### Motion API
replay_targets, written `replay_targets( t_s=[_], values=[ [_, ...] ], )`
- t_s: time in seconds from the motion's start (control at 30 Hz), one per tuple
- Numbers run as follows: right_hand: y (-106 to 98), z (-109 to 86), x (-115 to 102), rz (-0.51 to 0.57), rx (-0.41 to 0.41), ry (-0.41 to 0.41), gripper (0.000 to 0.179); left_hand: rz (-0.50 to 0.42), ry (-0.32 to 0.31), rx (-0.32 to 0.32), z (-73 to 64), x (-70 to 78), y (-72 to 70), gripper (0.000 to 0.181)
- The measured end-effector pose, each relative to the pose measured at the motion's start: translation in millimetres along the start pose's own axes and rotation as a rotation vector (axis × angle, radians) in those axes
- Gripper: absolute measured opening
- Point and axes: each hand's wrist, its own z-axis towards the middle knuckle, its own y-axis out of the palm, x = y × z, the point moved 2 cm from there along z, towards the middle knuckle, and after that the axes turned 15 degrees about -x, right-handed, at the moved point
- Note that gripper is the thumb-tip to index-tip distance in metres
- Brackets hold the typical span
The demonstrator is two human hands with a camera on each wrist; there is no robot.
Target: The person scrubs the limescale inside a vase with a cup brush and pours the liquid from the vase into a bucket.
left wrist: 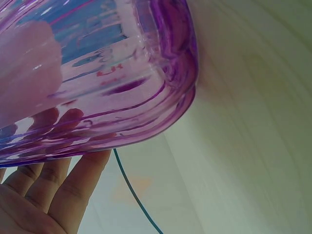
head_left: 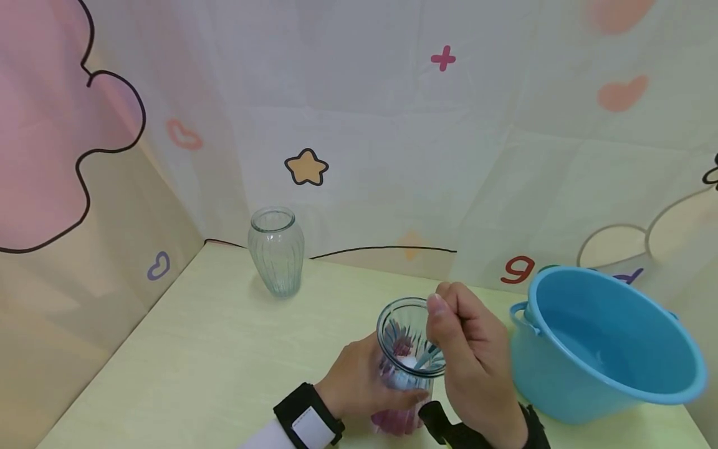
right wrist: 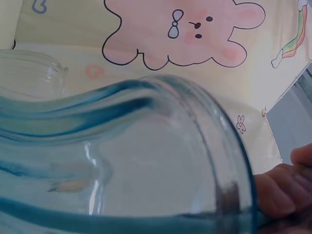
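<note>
A ribbed glass vase (head_left: 397,421), bluish at the mouth and purple-pink at the base, leans in my left hand (head_left: 353,380), which grips it round the side. In the left wrist view its purple base (left wrist: 178,58) is close over the table, with fingers (left wrist: 80,187) under the glass. Above the rim, my right hand (head_left: 477,362) is curled round the top of a thin light-blue handle (head_left: 429,357) that slants into the vase. A whitish part shows at its lower end; I cannot tell what kind of head it is. The right wrist view shows the vase's clear rim (right wrist: 236,151) beside the curled fingers (right wrist: 275,190).
A second clear ribbed vase (head_left: 276,259) stands upright at the back left of the pale table (head_left: 224,349). To the right, close by my right hand, is a large light-blue bucket (head_left: 561,386). Printed cloth walls (head_left: 370,156) enclose the table's back and sides.
</note>
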Motion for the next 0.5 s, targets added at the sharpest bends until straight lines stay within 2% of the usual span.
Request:
replay_targets(
  t_s=[0.27, 0.5],
  values=[
    [3.3, -0.4, 6.4, -0.01, -0.022, 0.085, 0.028, 0.008, 0.023, 0.001, 1.0, -0.5, -1.2, 0.068],
    [7.9, 0.4, 8.2, -0.035, -0.087, 0.122, 0.029, 0.022, 0.029, 0.01, 0.1, -2.0, 0.1, 0.068]
  ],
)
